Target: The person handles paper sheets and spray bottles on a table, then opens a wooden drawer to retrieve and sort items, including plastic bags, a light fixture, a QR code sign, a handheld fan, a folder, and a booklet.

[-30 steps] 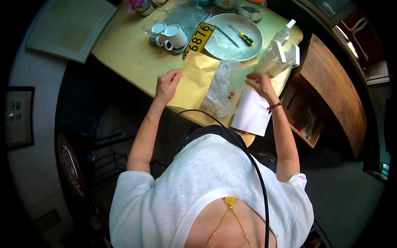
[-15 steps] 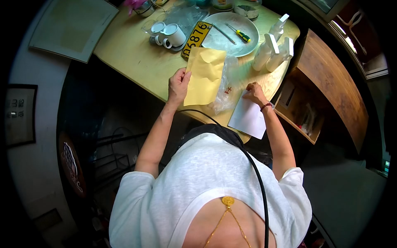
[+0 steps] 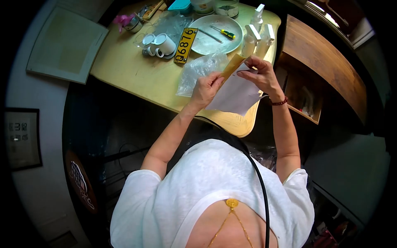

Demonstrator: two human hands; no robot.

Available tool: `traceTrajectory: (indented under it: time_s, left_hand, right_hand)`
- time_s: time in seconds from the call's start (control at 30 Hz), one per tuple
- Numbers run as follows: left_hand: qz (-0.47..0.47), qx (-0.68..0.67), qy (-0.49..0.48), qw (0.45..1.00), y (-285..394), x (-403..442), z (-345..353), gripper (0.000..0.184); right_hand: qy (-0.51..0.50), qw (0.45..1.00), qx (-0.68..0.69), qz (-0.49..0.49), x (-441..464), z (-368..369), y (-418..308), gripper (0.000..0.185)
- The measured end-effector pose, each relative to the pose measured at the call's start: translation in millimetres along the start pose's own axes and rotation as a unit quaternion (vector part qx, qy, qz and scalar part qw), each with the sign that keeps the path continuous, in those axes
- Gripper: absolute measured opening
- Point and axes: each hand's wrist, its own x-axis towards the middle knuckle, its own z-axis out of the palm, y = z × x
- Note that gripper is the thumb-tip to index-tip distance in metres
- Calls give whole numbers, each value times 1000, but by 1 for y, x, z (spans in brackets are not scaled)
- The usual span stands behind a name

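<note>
My left hand [image 3: 207, 89] pinches the lower left side of a yellow sheet of paper [image 3: 232, 67], which is tilted nearly edge-on. A white sheet of paper [image 3: 235, 96] hangs just behind and below it, above the table's near right corner. My right hand [image 3: 263, 76] has its thumb and fingers closed at the top of the white sheet, by the yellow one's upper end. Whether it also grips the yellow sheet is hidden. A crumpled clear plastic bag [image 3: 200, 70] lies on the table left of the papers.
On the table [image 3: 128, 78] are white mugs [image 3: 164, 44], a yellow number plate [image 3: 185, 46] and a round tray [image 3: 215, 43] with a screwdriver [image 3: 226, 33] and a metal rod. White spray bottles [image 3: 264, 39] stand at the right. Beside them is a wooden cabinet with an open drawer [image 3: 304, 108].
My left hand has brought the yellow sheet right, off the plastic bag, and tilted it. My right hand has lifted the white sheet from the table edge up against it.
</note>
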Motion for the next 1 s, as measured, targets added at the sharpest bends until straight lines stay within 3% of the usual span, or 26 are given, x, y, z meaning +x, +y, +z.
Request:
traceTrajectory:
  time_s: [0.03, 0.13, 0.2, 0.23, 0.4, 0.5, 0.57, 0.6, 0.67, 0.73, 0.8, 0.83, 0.87, 0.9, 1.0]
  left_hand:
    - [-9, -32, -15, 999, 5, -2, 1, 11]
    - [-29, -66, -61, 996, 7, -10, -1, 11]
    - [-23, -145, -74, 986, 3, -18, 3, 12]
    - [-38, -186, -84, 978, 12, -21, 4, 13]
    - [-69, -252, -187, 947, 7, -37, 9, 16]
    - [-45, -143, -243, 959, 7, -42, 15, 18]
    - [-119, -246, -240, 931, 21, -39, 24, 22]
    - [-113, -245, -240, 933, 27, -40, 32, 22]
    - [0, -123, -217, 968, 31, -41, 46, 24]
    - [2, -78, -237, 968, 32, -32, 52, 24]
    - [-51, -48, -312, 948, 34, -21, 62, 17]
    - [-52, -48, -313, 947, 31, -16, 70, 17]
    - [4, -38, -319, 947, 27, -11, 80, 16]
    - [58, -29, -323, 944, 28, -7, 91, 16]
    - [105, -62, -324, 938, 38, 8, 125, 13]
  right_hand:
    - [18, 995, -88, -47, -3, 1, 1, 24]
    - [82, 993, -39, -75, -18, 10, 1, 25]
    - [89, 973, -154, -145, -24, 11, 6, 25]
    - [108, 987, -91, -80, -33, 16, 2, 25]
    - [117, 992, -34, -30, -70, 17, 3, 21]
    - [159, 987, -25, 7, -93, 14, 5, 20]
    - [194, 980, -38, 9, -102, 11, 12, 20]
    - [225, 973, -52, 9, -104, 10, 13, 21]
    - [254, 965, -59, -6, -108, 6, 14, 22]
    - [274, 957, -87, 40, -113, -4, 14, 23]
    - [254, 957, -115, 82, -115, -20, 7, 28]
    - [261, 912, -316, -1, -108, -23, -16, 37]
    - [252, 823, -502, -84, -104, -29, -34, 46]
    - [136, 833, -532, -71, -105, -40, -43, 63]
    - [-94, 801, -592, -9, -107, -62, -37, 28]
